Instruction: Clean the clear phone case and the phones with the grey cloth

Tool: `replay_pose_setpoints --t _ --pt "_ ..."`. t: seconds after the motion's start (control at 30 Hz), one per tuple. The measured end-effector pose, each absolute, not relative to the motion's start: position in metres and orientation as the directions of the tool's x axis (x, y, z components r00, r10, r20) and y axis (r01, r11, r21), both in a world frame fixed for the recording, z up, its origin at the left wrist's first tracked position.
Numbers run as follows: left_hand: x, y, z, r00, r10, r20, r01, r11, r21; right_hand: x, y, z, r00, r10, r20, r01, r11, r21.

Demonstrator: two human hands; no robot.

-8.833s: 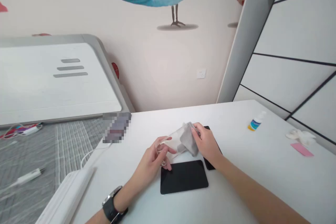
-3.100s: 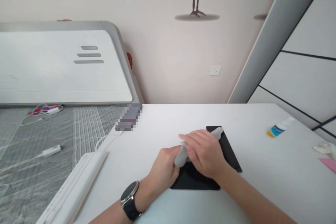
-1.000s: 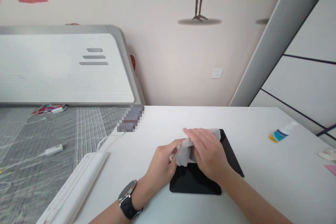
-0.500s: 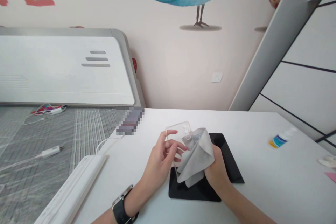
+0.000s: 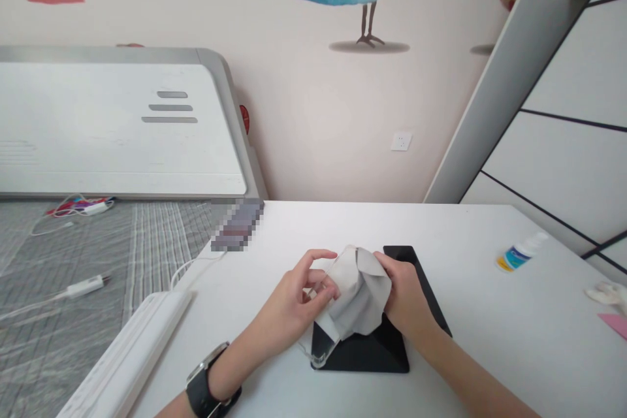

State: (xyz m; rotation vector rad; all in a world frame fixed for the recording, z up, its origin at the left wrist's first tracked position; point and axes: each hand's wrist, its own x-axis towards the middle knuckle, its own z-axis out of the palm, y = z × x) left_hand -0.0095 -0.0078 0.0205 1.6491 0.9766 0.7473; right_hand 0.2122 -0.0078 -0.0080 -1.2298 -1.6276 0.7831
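1. Clear case (image 5: 325,358): a rigid transparent phone case, mostly wrapped in the cloth. Only its lower corner showed, poking out at the cloth's lower left, just above the black slab (image 5: 377,358). Its long axis appeared to run on a slant, from that corner up and to the right into the folds. The upper end was hidden, so the exact line could not be confirmed.
2. Cloth (image 5: 357,297): a soft grey wipe, bunched over the case and held up between both hands, above the slab.
3. Left hand (image 5: 289,304): nearer the exposed corner, on the case's lower-left side. Its fingers (image 5: 321,260) were part-curled and spread against the cloth's left edge, not closed into a fist. Whether they gripped the case through the cloth could not be told.
4. Right hand (image 5: 406,294): against the cloth's right side, above the slab. Its fingers were mostly hidden, but the hand looked closed on the cloth, pressing it around the case.
5. Surroundings: the slab lay flat on the white tabletop (image 5: 455,225), directly below both hands. A watch (image 5: 208,385) sat on the left wrist. A small bottle (image 5: 518,253) stood well off to the right, with a pink card (image 5: 614,325) beyond it.
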Motion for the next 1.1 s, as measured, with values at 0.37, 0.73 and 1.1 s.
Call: replay_pose_setpoints --t 0.37,0.73,1.1 --pt "-0.015 -0.001 0.023 0.527 0.832 -0.174 0.058 0.169 0.984 0.23 0.004 -0.013 -0.055 0.914 0.402 0.641 0.341 -0.687" --pt "-0.013 -0.001 0.018 0.503 0.85 -0.154 0.056 0.145 0.988 0.232 0.006 -0.012 -0.102 0.946 0.306 0.721 0.283 -0.633" --pt "-0.01 0.0 0.018 0.424 0.893 -0.15 0.04 0.147 0.988 0.225 0.003 -0.011 -0.106 0.953 0.284 0.495 0.298 -0.816"
